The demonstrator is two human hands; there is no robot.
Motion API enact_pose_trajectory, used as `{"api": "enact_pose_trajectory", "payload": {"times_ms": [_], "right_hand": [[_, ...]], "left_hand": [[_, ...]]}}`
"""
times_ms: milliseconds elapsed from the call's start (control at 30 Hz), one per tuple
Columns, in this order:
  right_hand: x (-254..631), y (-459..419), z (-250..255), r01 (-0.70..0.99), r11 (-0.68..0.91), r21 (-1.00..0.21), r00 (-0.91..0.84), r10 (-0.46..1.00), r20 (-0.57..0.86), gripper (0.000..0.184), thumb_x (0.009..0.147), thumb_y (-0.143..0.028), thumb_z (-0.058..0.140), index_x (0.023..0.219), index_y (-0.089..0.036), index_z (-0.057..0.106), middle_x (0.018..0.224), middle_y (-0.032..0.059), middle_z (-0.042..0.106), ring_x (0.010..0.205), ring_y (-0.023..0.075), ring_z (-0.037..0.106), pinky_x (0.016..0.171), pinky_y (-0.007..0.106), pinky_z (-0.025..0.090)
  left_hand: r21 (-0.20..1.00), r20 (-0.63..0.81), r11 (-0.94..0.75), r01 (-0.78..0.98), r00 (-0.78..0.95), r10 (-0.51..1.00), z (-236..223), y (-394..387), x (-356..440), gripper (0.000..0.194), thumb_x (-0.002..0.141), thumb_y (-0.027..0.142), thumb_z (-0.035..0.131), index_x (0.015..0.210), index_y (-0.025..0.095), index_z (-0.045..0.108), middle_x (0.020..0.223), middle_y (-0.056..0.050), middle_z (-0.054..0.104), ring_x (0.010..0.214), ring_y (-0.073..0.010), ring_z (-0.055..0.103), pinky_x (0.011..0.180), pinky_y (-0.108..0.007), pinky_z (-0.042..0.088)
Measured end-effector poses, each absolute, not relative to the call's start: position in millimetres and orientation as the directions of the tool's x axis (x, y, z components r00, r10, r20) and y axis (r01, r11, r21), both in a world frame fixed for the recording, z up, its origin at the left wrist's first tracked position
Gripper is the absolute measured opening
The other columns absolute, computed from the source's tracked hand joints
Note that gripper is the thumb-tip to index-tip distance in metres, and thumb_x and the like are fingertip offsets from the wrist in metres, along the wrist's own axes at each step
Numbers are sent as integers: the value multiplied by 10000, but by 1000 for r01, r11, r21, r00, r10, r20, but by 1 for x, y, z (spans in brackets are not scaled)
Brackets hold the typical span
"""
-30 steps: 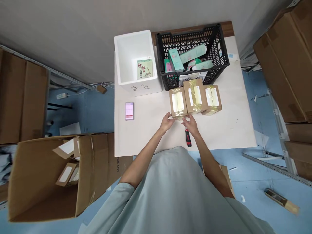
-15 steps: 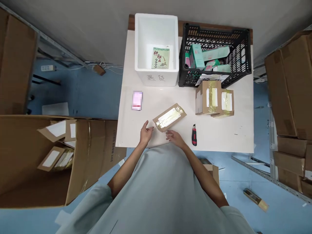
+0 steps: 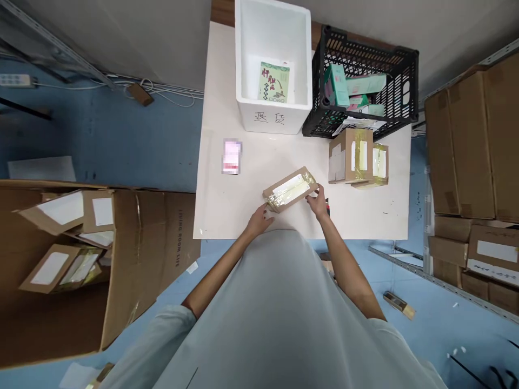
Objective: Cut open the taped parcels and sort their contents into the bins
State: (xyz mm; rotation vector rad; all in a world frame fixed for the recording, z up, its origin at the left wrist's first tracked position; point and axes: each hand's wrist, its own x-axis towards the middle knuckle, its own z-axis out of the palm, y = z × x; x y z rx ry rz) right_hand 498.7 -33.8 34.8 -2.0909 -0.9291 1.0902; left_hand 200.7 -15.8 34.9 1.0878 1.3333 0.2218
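Left hand (image 3: 259,219) is partly open in the head view, its fingertips at the lower left corner of the parcel (image 3: 290,190), its thumb apart from the fingers; right hand (image 3: 318,202) is curled at the opposite end, the end of the parcel between thumb and fingers. The parcel lies slantwise near the middle of the frame, over the near part of the bench (image 3: 365,219), its right end higher in the picture; it is brown, with a white label and shiny yellowish tape; whether its underside touches the bench cannot be told.

Just beside the right hand, the cutter (image 3: 327,207) shows only as a bit of red and black, the rest hidden behind the hand and wrist; the phone (image 3: 231,156), its screen blurred, lies on the bench, left of and above the parcel.

At top centre stands the white bin (image 3: 270,120), a green packet (image 3: 274,82) inside it; to its right is the black crate (image 3: 408,96), holding green cartons (image 3: 338,86); in front of the crate are two taped boxes, the larger box (image 3: 359,156) and, to its right, the smaller box (image 3: 380,162).

At lower left, the big carton (image 3: 132,259) gapes open, labelled packages (image 3: 51,267) inside it; brown cartons (image 3: 470,146) are stacked at the right edge; the floor (image 3: 162,135) is blue.
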Motion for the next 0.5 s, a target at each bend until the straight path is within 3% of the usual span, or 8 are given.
{"api": "enact_pose_trajectory", "payload": {"times_ms": [133,300,400,500], "right_hand": [[461,-72,32,217,-634,-742,542,710,-449,811,870,-559,685,1589,-273,442,1610,176,627,1043,231,777,1009,438,642],[431,-125,36,53,-650,-758,497,676,-545,785,774,-640,791,1422,-251,577,1516,162,665,994,228,755,973,447,663],[419,-139,38,-11,-676,-737,467,648,-602,961,704,-632,860,1536,-241,578,1574,189,643,944,222,742,952,479,680],[410,-137,38,-38,-692,-721,431,640,-637,1030,725,-574,867,1651,-259,547,1538,149,694,963,236,756,982,508,678]], "left_hand": [[741,-650,512,433,276,708,29,-13,181,921,808,209,870,1671,202,548,1673,-200,619,1484,-386,647,1195,-516,572],[776,-581,454,437,216,785,18,-11,148,986,793,146,863,1707,191,496,1693,-201,599,1462,-359,670,1225,-503,563],[763,-586,451,464,201,785,12,-8,135,1059,773,127,873,1741,170,444,1741,-226,540,1493,-374,646,1234,-510,561],[760,-586,428,489,230,777,7,-5,132,1067,772,138,879,1747,195,448,1755,-214,528,1508,-382,636,1243,-531,557]]}}
